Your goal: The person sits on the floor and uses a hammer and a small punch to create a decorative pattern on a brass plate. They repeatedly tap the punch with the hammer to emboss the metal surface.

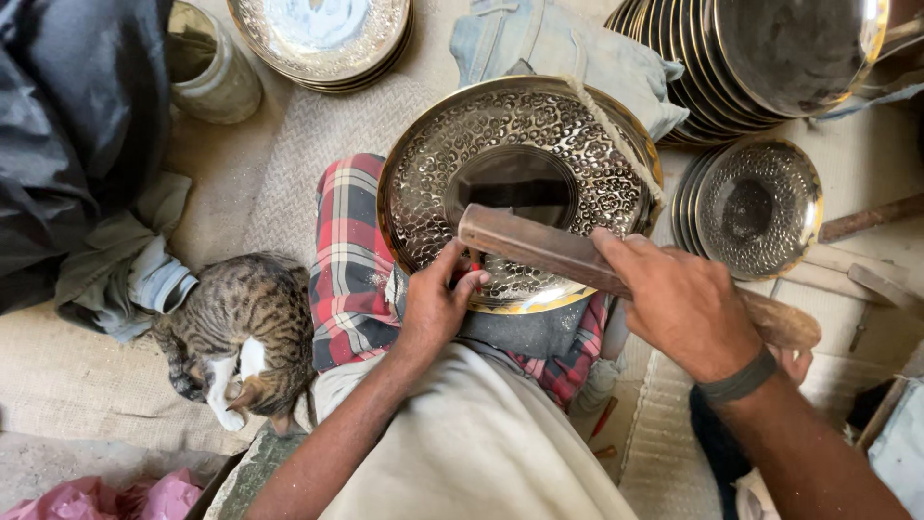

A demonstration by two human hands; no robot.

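Observation:
A round metal plate point(577, 144) with a hammered pattern and a smooth dark centre rests tilted on my lap, over a red checked cloth point(348, 260). My left hand point(438, 303) sits at the plate's lower rim, pinching a small red-tipped tool against the metal. My right hand point(679, 303) grips a long wooden mallet point(539, 246), whose head lies across the plate's lower part just above the left hand. A cord point(616, 135) runs over the plate's upper right edge.
A tabby cat point(241, 327) curls at my left on woven matting. Stacks of metal plates stand at top centre point(322, 34), top right point(770, 58) and right point(760, 207). A jar point(207, 67), dark cloth point(77, 125) and pink plastic point(106, 499) lie left.

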